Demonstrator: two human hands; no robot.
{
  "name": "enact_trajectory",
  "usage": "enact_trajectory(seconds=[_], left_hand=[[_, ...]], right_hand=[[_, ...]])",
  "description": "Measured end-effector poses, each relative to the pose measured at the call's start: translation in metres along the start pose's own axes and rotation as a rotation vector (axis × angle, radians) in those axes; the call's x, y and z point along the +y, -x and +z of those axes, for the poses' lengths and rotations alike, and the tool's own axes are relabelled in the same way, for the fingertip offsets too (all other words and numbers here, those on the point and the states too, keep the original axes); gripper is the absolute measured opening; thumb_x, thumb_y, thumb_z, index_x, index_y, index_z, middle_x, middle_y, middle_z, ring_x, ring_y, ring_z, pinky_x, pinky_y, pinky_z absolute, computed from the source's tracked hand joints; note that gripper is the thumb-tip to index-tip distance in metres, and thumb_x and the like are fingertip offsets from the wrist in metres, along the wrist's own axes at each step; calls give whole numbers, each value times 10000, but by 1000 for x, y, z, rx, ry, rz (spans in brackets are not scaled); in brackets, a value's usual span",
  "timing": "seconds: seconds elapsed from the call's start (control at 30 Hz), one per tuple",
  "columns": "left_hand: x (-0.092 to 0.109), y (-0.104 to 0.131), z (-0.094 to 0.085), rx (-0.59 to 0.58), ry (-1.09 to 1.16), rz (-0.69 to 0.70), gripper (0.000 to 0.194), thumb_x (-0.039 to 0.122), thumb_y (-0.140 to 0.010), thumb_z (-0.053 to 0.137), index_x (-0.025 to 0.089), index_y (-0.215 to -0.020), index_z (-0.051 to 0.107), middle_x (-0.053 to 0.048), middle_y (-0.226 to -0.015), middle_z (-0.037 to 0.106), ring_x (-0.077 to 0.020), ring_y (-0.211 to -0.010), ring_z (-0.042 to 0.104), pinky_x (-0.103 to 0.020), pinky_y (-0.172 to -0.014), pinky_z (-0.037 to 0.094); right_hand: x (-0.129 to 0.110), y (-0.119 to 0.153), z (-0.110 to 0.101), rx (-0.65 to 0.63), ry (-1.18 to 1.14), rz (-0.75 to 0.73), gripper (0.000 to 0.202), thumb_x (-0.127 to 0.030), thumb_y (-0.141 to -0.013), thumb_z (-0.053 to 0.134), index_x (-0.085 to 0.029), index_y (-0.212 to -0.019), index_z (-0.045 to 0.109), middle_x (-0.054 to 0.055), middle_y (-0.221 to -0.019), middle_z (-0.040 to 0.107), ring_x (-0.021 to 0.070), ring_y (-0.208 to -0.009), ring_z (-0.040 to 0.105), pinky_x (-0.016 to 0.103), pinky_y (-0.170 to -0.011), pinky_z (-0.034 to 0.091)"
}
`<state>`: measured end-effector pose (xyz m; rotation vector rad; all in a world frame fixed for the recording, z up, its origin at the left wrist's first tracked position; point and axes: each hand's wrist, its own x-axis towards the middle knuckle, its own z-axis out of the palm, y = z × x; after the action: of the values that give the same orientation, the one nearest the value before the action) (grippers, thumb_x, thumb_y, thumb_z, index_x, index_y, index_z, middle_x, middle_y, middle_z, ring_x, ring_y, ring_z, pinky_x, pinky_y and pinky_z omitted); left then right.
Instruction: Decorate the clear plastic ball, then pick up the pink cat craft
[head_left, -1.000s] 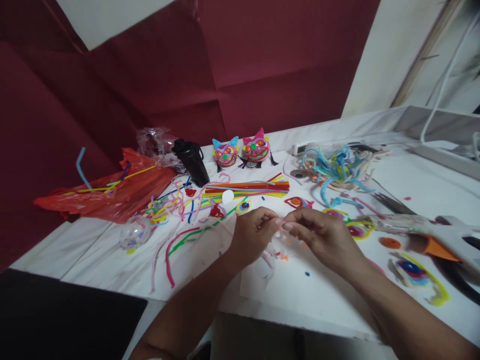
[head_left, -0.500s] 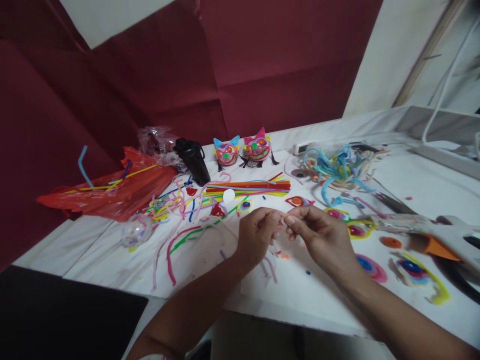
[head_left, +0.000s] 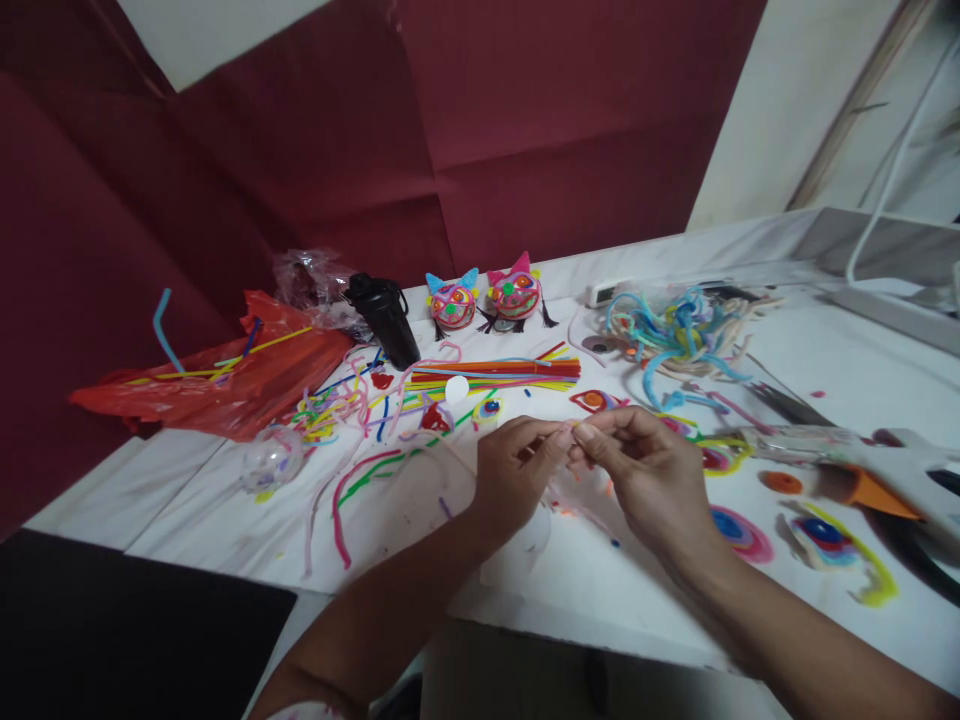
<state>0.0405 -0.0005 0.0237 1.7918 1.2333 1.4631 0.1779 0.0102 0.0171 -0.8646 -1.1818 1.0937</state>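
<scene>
Above the white table (head_left: 420, 570), my left hand (head_left: 517, 470) and my right hand (head_left: 649, 470) meet fingertip to fingertip. Both are closed in a pinch, and whatever lies between the fingertips is too small to make out. A thin, blurred pinkish strand hangs below the fingers. Just beyond my left hand lies a blue and yellow eye shape (head_left: 489, 409). A red and orange eye shape (head_left: 594, 400) is behind my right hand. To the right of that hand are a blue and pink eye shape (head_left: 739, 532) and a blue one with a yellow tail (head_left: 829, 537).
A bundle of coloured pipe cleaners (head_left: 502, 373) lies behind the hands, with two cat-like heads (head_left: 452, 305) further back. A black bottle (head_left: 386, 325), red plastic bag (head_left: 217, 380) and clear ball (head_left: 271, 460) are left. Scissors (head_left: 795, 412) and a glue gun (head_left: 915, 470) are right.
Both hands have shifted slightly, their fingertips still together. The pink strand under them has moved to the right and is blurred.
</scene>
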Motion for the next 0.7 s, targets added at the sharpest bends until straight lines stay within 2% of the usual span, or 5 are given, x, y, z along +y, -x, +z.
enact_trajectory(seconds=[0.13, 0.2, 0.33, 0.47, 0.7], left_hand=[[0, -2, -6, -12, -196, 118, 172, 234, -885, 575, 181, -833, 730, -31, -755, 709, -127, -670, 617, -224, -631, 482], [-1, -4, -10, -62, -302, 178, 203, 225, -906, 541, 190, -839, 730, -34, -766, 707, -134, -693, 619, -239, -668, 484], [-2, -6, -15, -132, -354, 212, 238, 258, -922, 515, 188, -849, 731, -39, -764, 700, -147, -726, 632, -248, -684, 476], [5, -7, -14, -133, -221, 103, 241, 259, -917, 522, 181, -829, 733, -28, -727, 701, -139, -687, 630, -237, -655, 476], [11, -4, -9, -77, -234, 105, 293, 262, -921, 513, 194, -711, 706, -12, -620, 658, -135, -637, 591, -252, -664, 473]], right_hand=[[2, -3, -5, -113, 38, -23, 394, -548, -723, 776, -194, -838, 649, 45, -689, 685, 186, -560, 648, 305, -546, 565], [0, -5, -10, -182, 189, -119, 364, -559, -779, 716, -215, -887, 667, 45, -726, 690, 202, -607, 655, 323, -559, 556], [-8, -9, -17, -213, 483, -337, 326, -553, -856, 615, -251, -763, 694, 54, -741, 675, 207, -651, 620, 323, -535, 482], [-9, -9, -18, -220, 399, -199, 341, -550, -854, 628, -227, -769, 697, 30, -651, 642, 162, -544, 557, 272, -456, 416], [0, -3, -10, -109, 221, -104, 296, -491, -779, 724, -198, -757, 691, 22, -629, 623, 148, -528, 549, 258, -469, 424]])
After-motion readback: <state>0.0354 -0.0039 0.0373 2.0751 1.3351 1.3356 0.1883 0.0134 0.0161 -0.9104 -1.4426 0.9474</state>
